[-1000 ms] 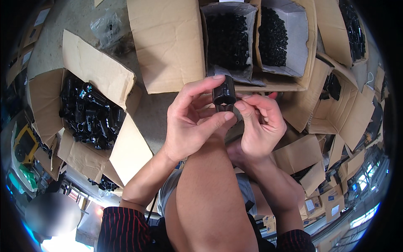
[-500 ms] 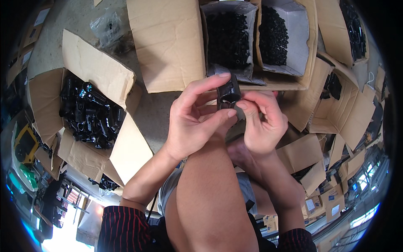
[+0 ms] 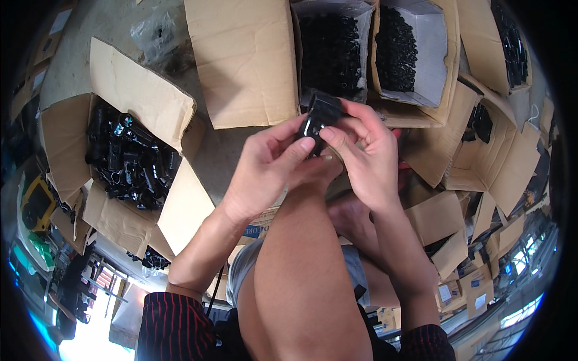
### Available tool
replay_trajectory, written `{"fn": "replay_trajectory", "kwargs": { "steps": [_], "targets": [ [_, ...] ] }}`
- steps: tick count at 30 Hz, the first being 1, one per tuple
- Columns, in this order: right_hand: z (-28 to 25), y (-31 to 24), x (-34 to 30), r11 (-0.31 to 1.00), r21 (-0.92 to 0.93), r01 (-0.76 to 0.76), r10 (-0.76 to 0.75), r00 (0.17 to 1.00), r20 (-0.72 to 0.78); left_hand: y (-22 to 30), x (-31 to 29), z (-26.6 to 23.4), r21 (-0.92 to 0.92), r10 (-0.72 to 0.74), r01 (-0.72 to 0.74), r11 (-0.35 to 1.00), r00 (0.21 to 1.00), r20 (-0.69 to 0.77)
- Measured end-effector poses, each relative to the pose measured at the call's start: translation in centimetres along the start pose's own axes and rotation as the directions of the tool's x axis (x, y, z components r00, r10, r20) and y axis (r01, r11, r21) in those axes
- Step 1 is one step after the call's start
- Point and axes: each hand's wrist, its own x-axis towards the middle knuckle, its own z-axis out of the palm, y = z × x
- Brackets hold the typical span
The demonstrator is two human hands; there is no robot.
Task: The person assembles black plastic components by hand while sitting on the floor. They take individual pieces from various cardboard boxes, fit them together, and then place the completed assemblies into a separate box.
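Observation:
Between both hands, above my raised knee, is a glossy black part [image 3: 325,110] with a rounded, hollow-looking body. My left hand [image 3: 268,159] grips its lower left side, thumb against the surface and fingers behind. My right hand [image 3: 364,150] is closed on its right side, with the thumb pressing the front and the fingers curled round the back. The fingers cover much of the part, so its full shape is hidden. Beyond it stands a carton with two lined compartments, one holding many small black pieces [image 3: 333,57], the other more small black pieces [image 3: 395,51].
At left, an open carton [image 3: 66,135] holds a heap of glossy black parts [image 3: 132,162]. Another open carton [image 3: 475,165] stands at right with a few black pieces. A clear plastic bag [image 3: 153,33] lies on the floor at the far left. More cartons [image 3: 472,289] are stacked at lower right.
The black part has been turned and tilted, its round opening no longer facing me. My right hand has moved up and left to wrap round it; my left hand has shifted slightly lower.

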Motion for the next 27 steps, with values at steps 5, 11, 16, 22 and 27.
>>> {"fn": "replay_trajectory", "kwargs": {
  "steps": [5,11,16,22,27],
  "targets": [
    [-1.1,-0.9,6.1,0.859,-0.451,0.242,-0.302,0.951,-0.067,-0.3,-0.2,-0.8,-0.158,0.016,-0.037,0.987,0.991,-0.132],
    [0.9,0.6,13.7,0.123,-0.933,0.339,-0.462,0.851,0.248,-0.1,-0.4,-1.0,-0.208,-0.004,-0.037,0.977,0.981,-0.193],
    [1.6,0.8,13.8,-0.072,-0.943,0.326,-0.413,0.85,0.325,0.5,-0.6,-0.7,-0.241,0.015,-0.063,0.968,0.98,-0.197],
    [1.0,1.6,13.3,-0.02,-0.928,0.371,-0.524,0.787,0.326,0.3,0.3,-0.5,-0.273,0.03,-0.081,0.959,0.982,-0.189],
    [1.0,-0.7,8.4,0.628,-0.611,0.482,-0.592,0.806,0.028,0.0,0.3,-0.5,-0.287,0.065,-0.129,0.949,0.973,-0.223]
  ]
}}
